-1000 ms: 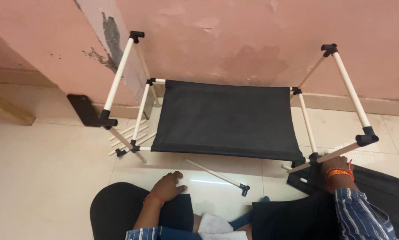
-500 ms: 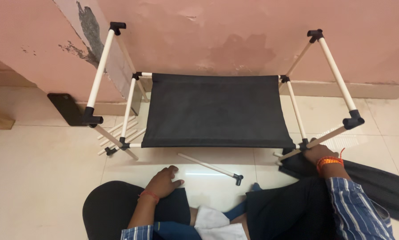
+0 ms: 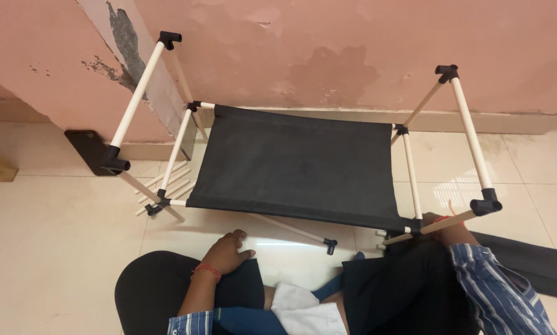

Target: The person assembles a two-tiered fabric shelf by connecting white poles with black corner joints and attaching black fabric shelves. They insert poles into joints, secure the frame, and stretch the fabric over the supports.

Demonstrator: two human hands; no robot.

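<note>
Gripping the light, wobbly rack (image 3: pixel 303 167) at its near-right corner, my right hand (image 3: pixel 443 228) stayed closed; left hand (image 3: pixel 226 251) rested open, empty.

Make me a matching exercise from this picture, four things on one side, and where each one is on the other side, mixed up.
1. left hand
2. right hand
3. black fabric shelf
4. loose rod with black end

A. stretched between the white frame tubes
B. lying on the floor tiles under the frame's front edge
C. at the frame's front right corner joint
D. resting on the dark-clad knee

Pairs: 1-D, 2-C, 3-A, 4-B
</note>
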